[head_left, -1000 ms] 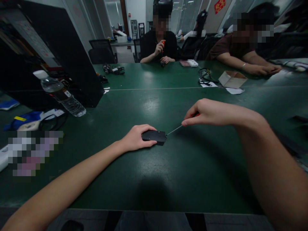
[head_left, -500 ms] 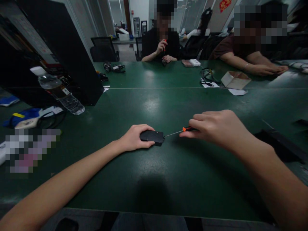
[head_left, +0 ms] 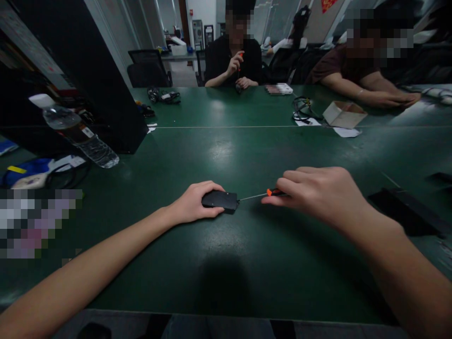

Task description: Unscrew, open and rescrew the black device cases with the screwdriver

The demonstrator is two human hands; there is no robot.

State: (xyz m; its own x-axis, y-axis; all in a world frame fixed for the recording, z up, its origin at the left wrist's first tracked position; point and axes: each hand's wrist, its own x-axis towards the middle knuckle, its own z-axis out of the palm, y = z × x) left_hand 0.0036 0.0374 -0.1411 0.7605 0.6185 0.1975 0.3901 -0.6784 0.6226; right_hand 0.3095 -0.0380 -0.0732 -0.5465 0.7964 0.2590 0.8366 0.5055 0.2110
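Observation:
A small black rectangular box (head_left: 226, 201) lies on the green table (head_left: 169, 263). My left hand (head_left: 198, 201) grips it from the left, thumb along the near side and fingers along the far side. In my right hand (head_left: 310, 188) is a screwdriver (head_left: 271, 192) with an orange and black handle, held nearly level. Its thin metal shaft points left, and the tip meets the right end of the box. What the tip touches there is too small to make out.
A water bottle (head_left: 79, 129) leans by a dark shelf unit (head_left: 116, 94) at left. Cables (head_left: 303, 109) and an open box (head_left: 344, 114) sit farther back. A flat black object (head_left: 406, 212) lies at right. Two people (head_left: 233, 61) sit across the table.
The view has shifted slightly, so the scene appears a little to the left. Both hands keep their grips, and the screwdriver tip stays at the box's right end.

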